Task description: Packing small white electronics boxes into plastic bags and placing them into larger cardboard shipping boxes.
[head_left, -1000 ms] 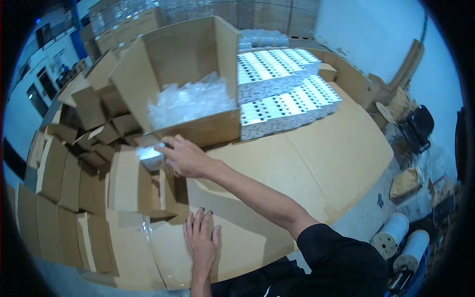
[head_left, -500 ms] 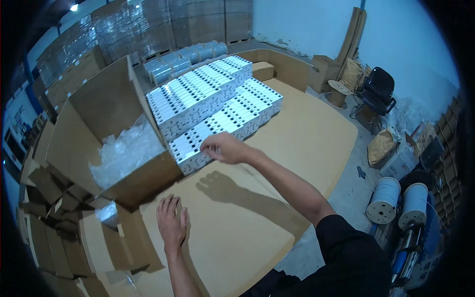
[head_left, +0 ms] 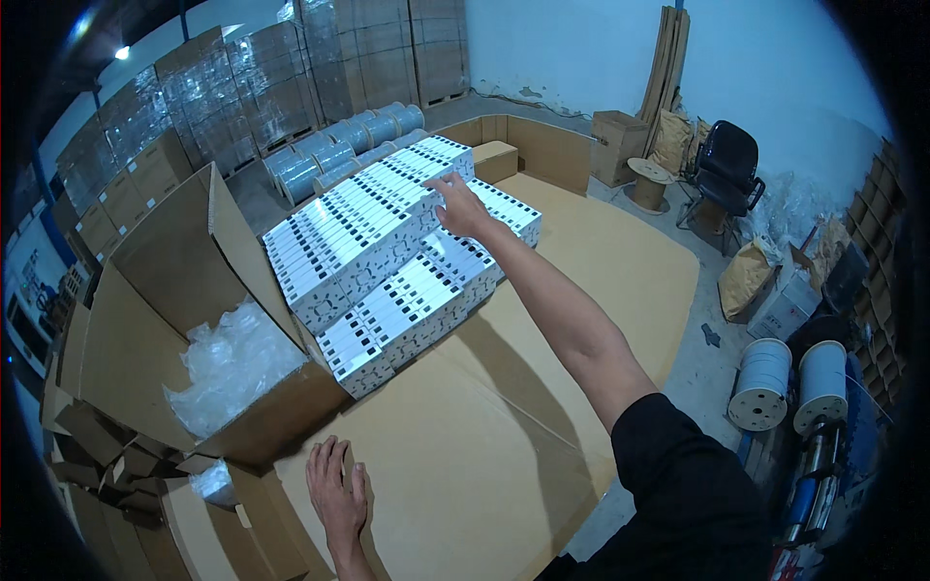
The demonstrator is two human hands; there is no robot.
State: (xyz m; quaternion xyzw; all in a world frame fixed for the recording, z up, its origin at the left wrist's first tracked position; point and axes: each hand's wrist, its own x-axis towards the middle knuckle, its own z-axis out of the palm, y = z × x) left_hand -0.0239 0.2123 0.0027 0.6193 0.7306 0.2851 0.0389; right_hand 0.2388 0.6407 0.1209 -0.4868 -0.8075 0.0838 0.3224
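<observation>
Rows of slim white boxes with dark square marks stand packed together on the cardboard-covered table [head_left: 465, 416]. The taller stack [head_left: 354, 228] is at the back, and a lower stack [head_left: 402, 324] runs along its front. My right hand [head_left: 460, 206] reaches out to the front right edge of the taller stack. Its fingers are partly stretched, apparently at the box tops, and nothing shows in them; whether they touch is hard to tell. My left hand [head_left: 338, 489] rests palm down on the cardboard, fingers loosely spread, holding nothing.
Left of the stacks stands a large open carton [head_left: 281, 412] with clear plastic wrap [head_left: 232, 363] inside. Smaller open cartons [head_left: 228, 523] lie at lower left. A small brown box [head_left: 495, 161] sits at the table's far end. Cable spools [head_left: 760, 387] and a black chair [head_left: 728, 165] stand right.
My right hand has moved forward and slightly right, from the lower stack to the edge of the taller one. My left hand stays on the cardboard. The view has shifted a little.
</observation>
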